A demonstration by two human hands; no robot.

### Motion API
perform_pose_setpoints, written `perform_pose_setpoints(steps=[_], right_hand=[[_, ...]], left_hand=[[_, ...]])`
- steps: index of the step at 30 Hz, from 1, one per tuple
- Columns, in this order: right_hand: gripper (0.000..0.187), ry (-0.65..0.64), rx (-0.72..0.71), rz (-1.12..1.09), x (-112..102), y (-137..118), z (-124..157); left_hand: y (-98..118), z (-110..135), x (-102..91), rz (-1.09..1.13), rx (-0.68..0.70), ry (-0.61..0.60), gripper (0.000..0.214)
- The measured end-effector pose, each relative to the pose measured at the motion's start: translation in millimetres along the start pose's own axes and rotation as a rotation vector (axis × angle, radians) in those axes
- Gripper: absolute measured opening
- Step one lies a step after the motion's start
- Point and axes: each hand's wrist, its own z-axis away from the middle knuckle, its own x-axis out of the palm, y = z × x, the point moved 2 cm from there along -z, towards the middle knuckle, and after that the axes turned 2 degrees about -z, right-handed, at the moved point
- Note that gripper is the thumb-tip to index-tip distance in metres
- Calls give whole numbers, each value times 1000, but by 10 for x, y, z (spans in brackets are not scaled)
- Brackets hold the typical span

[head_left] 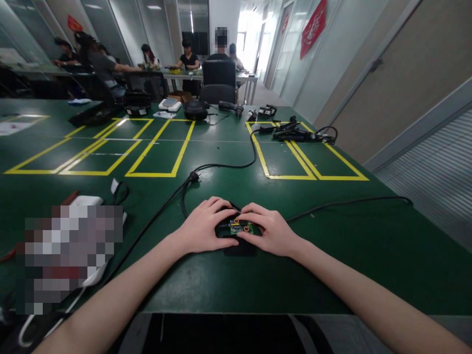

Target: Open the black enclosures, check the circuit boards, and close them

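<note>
Grasping a green circuit board (238, 229) between bent fingers and thumbs, we are holding it low over the green tabletop (332, 265), our left hand (202, 225) at its nine o'clock and our right hand (276, 231) at its three. At the board's six o'clock, a black casing (239, 250) is showing partly behind our thumbs. Farther out from the board, we are seeing a black mains plug (193, 177) lying between ten and eleven o'clock and a power drill (230, 106) resting at twelve.
</note>
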Motion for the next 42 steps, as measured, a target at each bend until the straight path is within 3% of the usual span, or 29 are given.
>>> perform_pose_setpoints(steps=[14,23,30,35,42], right_hand=[[21,-38,-2,-32,80,-23,4],[28,-88,90,104,75,-9,5],[44,-55,125,35,-5,80,2],[45,-45,71,-23,-38,50,10],[53,1,125,-42,24,68,-21]], left_hand=[[23,0,11,-19,-7,-55,62],[20,-7,38,-42,-37,-40,70],[-8,-4,-41,-1,-82,18,49],[-51,25,-38,19,-83,39,52],[-44,0,-23,7,-48,-7,45]])
